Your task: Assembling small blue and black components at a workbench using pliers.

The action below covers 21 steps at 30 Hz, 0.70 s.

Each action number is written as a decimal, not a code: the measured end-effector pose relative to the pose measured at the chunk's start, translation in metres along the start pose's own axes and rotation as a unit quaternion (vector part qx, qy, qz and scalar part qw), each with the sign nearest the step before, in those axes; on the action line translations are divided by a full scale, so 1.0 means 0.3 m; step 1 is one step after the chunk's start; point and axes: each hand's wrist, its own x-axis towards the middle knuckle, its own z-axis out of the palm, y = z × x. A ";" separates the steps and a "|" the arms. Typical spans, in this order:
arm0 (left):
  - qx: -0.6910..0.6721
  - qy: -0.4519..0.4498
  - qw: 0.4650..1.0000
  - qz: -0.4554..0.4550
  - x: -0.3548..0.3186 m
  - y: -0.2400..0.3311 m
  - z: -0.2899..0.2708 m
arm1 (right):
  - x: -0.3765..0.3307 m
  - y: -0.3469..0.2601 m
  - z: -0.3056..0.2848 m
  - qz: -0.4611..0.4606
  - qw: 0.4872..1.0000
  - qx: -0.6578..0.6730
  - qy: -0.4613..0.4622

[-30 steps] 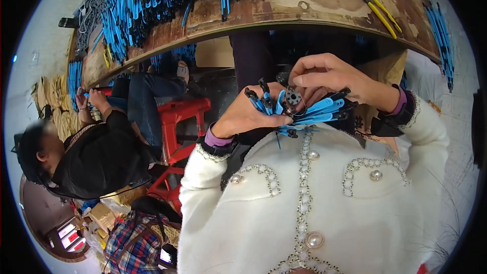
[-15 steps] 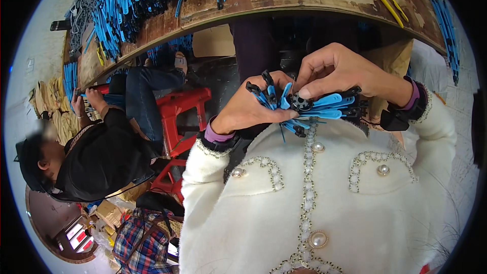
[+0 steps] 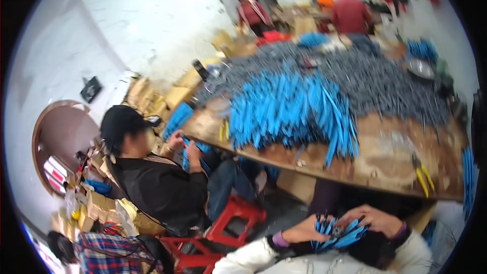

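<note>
Low in the view, in front of my white jacket, my left hand is closed round one side of a bundle of blue strips with black ends. The strips fan out from a dark middle, blurred here. My right hand bends over the far right side of the same bundle, its fingers curled against the strips. What its fingertips pinch is too smeared to tell. Both hands are just off the near edge of the wooden table.
A big heap of blue strips covers the table's middle, with grey rods behind. Yellow-handled pliers lie on the right. To my left a co-worker in black sits by red stools. Two people are at the back.
The view has tipped up and turned, so the room and far tabletop now show and my hands sit lower. Both hands are still on the bundle.
</note>
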 end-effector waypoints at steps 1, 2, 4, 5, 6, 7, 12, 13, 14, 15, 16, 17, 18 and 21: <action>0.022 0.010 0.999 0.021 -0.006 0.012 -0.020 | -0.017 -0.015 0.014 0.047 0.975 0.218 -0.017; -0.023 0.025 0.999 0.008 -0.022 0.019 -0.021 | -0.020 0.002 0.040 0.038 0.979 0.200 -0.017; -0.137 0.055 0.989 -0.029 -0.025 0.008 0.000 | -0.017 0.061 0.102 -0.153 0.987 0.004 0.050; -0.142 0.059 0.988 -0.021 -0.014 0.001 0.015 | -0.023 0.082 0.114 -0.241 0.963 -0.092 0.080; -0.137 0.085 0.987 -0.022 -0.003 -0.005 0.012 | 0.001 0.094 0.100 -0.235 0.964 -0.095 0.078; -0.134 0.109 0.985 -0.025 0.006 -0.008 0.013 | 0.048 0.116 0.078 -0.254 0.951 -0.111 0.138; -0.075 0.117 0.981 -0.131 0.037 0.008 0.064 | 0.027 0.227 0.085 -0.268 0.907 -0.139 0.293; -0.082 0.112 0.980 -0.142 0.041 0.024 0.049 | 0.018 0.217 0.078 -0.267 0.900 -0.148 0.313; -0.110 0.039 0.988 -0.101 0.027 0.041 0.031 | 0.012 0.223 0.078 -0.257 0.901 -0.140 0.320; -0.146 -0.036 0.987 -0.061 0.018 0.051 0.012 | 0.001 0.243 0.068 -0.290 0.891 -0.162 0.311; -0.187 -0.108 0.976 -0.024 0.001 0.064 -0.005 | -0.015 0.278 0.070 -0.319 0.880 -0.179 0.303; -0.205 -0.159 0.965 -0.041 0.003 0.061 -0.079 | -0.024 0.308 0.065 -0.346 0.869 -0.195 0.297; -0.085 -0.183 0.973 -0.109 0.006 0.046 -0.140 | -0.006 0.311 0.066 -0.404 0.863 -0.191 0.234; 0.059 -0.153 0.968 -0.188 0.044 0.065 -0.126 | 0.008 0.253 0.108 -0.373 0.896 -0.166 0.176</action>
